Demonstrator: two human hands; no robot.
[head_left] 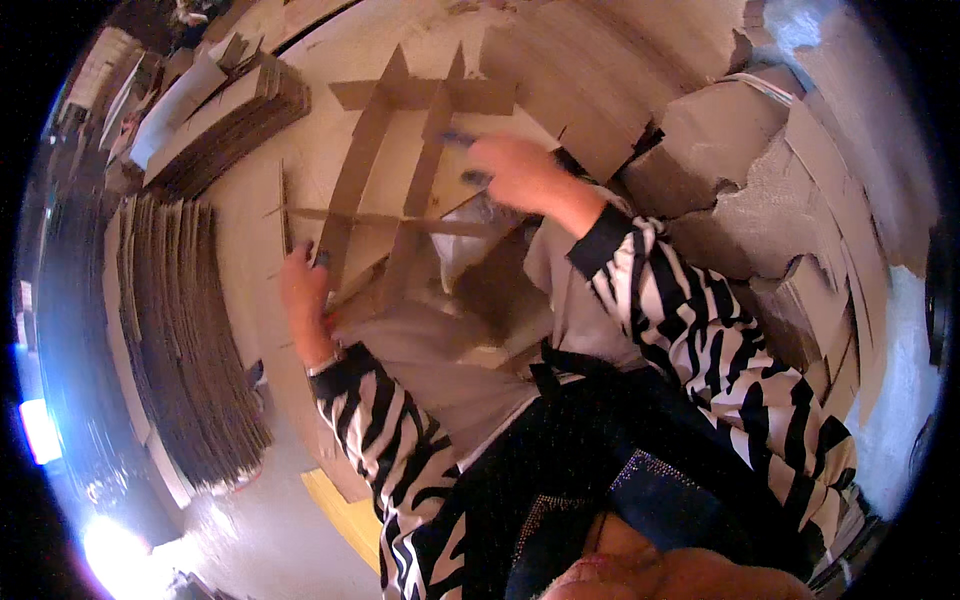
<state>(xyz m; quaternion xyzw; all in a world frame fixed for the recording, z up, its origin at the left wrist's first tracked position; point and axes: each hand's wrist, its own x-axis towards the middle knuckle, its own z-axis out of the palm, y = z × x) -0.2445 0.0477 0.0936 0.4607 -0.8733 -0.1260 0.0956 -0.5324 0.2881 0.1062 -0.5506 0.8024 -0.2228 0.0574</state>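
Observation:
A grid of brown cardboard divider strips (350, 180) stands on the work surface, two long strips slotted through a far cross strip (487, 97) and a nearer cross strip (390, 222). At its left, my left hand (305, 288) is closed around the near end of a thin upright cardboard strip (284, 195), seen almost edge-on. My right hand (515, 172) hovers over the grid's right side, slightly blurred, its fingers apart and nothing visible in them. Dark coverings show on some fingertips of both hands.
Stacks of cardboard strips stand at the left (180, 330) and far left (230, 125). Flat cardboard sheets (570, 80) lie at the far right, with torn-edged cardboard pieces (720, 150) beside them. Clear plastic (462, 240) lies near the grid.

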